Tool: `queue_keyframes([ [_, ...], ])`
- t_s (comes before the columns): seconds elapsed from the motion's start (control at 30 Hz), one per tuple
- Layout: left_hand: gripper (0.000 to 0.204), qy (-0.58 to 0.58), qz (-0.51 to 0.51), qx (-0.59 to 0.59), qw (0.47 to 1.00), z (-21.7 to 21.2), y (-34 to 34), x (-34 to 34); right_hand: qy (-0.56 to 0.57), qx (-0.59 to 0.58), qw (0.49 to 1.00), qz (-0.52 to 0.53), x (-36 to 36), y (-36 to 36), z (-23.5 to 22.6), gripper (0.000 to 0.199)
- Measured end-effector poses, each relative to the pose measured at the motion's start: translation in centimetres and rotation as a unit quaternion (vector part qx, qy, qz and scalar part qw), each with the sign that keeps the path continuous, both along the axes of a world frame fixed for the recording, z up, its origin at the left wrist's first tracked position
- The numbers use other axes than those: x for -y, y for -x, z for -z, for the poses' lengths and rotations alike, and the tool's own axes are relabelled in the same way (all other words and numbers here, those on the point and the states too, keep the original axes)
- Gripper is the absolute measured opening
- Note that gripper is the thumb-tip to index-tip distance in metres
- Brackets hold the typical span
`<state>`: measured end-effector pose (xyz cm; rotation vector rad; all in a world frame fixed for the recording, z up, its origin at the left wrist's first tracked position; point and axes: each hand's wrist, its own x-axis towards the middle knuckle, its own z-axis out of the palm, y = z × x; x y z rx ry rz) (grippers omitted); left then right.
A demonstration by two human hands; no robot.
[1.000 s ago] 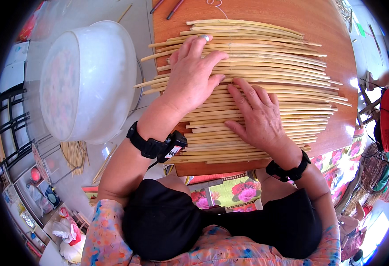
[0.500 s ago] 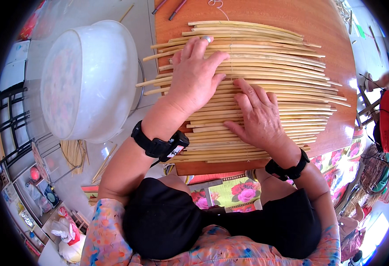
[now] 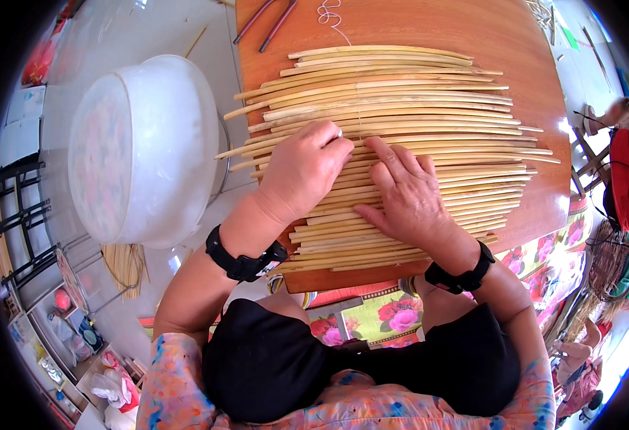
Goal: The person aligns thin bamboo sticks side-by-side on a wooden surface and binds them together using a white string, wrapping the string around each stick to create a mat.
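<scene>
A row of pale yellow plant stalks (image 3: 472, 137) lies side by side across the wooden table (image 3: 536, 79), their ends uneven. A fine thread (image 3: 359, 107) crosses the upper stalks near their middle. Over the left half of the row, my left hand (image 3: 306, 166) is closed, its fingertips pinched together by the thread line; whatever they hold is too small to make out. My right hand (image 3: 409, 192) rests on the stalks just right of it, fingers stretched out, the index fingertip close to my left fingers. Both wrists wear black straps.
Dark red tool handles (image 3: 265, 25) and a loose curl of white thread (image 3: 329, 14) lie at the table's far edge. A large translucent white tub (image 3: 174, 150) stands left of the table. Below it, a bundle of thin sticks (image 3: 122, 269) is on the floor. Floral cloth (image 3: 393, 315) shows below the near edge.
My left hand has come nearer and its spread fingers have closed into a pinch. My right hand stays on the stalks, nearly in place. The view has shifted slightly.
</scene>
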<state>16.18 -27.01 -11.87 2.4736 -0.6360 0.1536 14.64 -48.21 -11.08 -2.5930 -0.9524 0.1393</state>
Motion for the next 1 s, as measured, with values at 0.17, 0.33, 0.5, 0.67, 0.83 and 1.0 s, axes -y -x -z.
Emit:
queue_keyframes([
  [0.17,0.007,-0.012,0.009,0.038,0.999,0.4,0.3,0.3,-0.037,-0.001,0.999,0.007,0.5,-0.6,-0.3,0.047],
  [0.33,0.010,-0.011,0.025,0.094,0.995,0.5,0.2,0.3,-0.082,0.067,0.994,0.041,1.0,-4.1,-0.3,0.037],
  [0.5,0.009,-0.039,0.037,0.097,0.994,0.3,0.1,0.5,-0.118,0.097,0.987,0.054,0.6,-8.1,0.5,0.024],
  [0.67,0.009,-0.042,0.028,0.113,0.992,0.4,0.0,0.8,-0.131,0.095,0.986,0.041,-0.9,-9.7,1.4,0.025],
  [0.83,0.009,-0.055,0.031,0.110,0.992,0.4,0.0,0.8,-0.121,0.025,0.992,0.027,-0.8,-9.9,1.5,0.033],
  [1.0,0.023,-0.030,0.013,0.083,0.996,0.5,0.2,1.1,-0.119,-0.008,0.993,0.021,-0.3,-10.2,1.4,0.037],
])
